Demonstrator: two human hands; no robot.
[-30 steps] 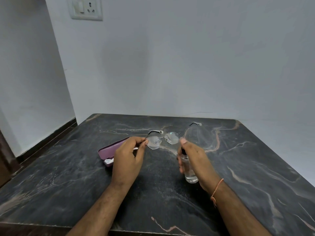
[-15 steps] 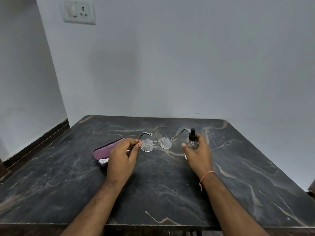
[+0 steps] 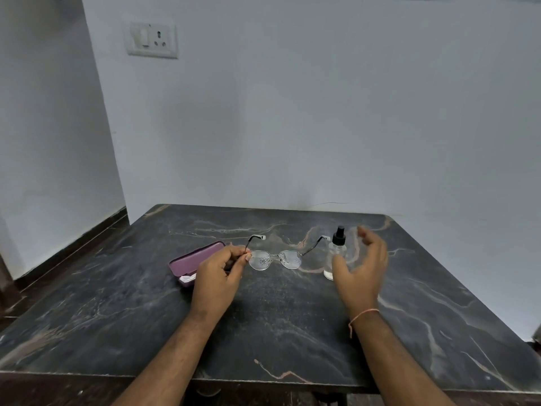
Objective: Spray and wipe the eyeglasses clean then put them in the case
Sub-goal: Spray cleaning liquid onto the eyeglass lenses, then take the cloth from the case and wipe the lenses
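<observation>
A person seated at a dark, veined stone table (image 3: 292, 332) is holding a pair of thin metal-rimmed eyeglasses (image 3: 275, 259) at one corner, the left hand (image 3: 218, 276) pinching the frame where the temple meets the lens. The same hand is covering the near end of the purple eyeglass case (image 3: 194, 259), which is lying open just left of the eyeglasses; something white inside it, possibly a folded cloth, is only partly showing. Both lenses are carrying a speckle of droplets, and the two temples are spread open and pointing away toward the wall.

Just right of the eyeglasses, the clear spray bottle (image 3: 336, 253) with its black pump top is standing upright on the table. The right hand (image 3: 361, 271), open with fingers spread and blurred by movement, is hanging beside the bottle, its thumb crossing the lower part of the glass; whether it is touching the bottle is hard to judge. Half a second earlier that hand was wrapped around the bottle, which is now standing free. A thin orange thread (image 3: 363, 315) is circling the right wrist. A white wall socket (image 3: 152, 39) is sitting high on the wall, above and well left of the eyeglasses.
</observation>
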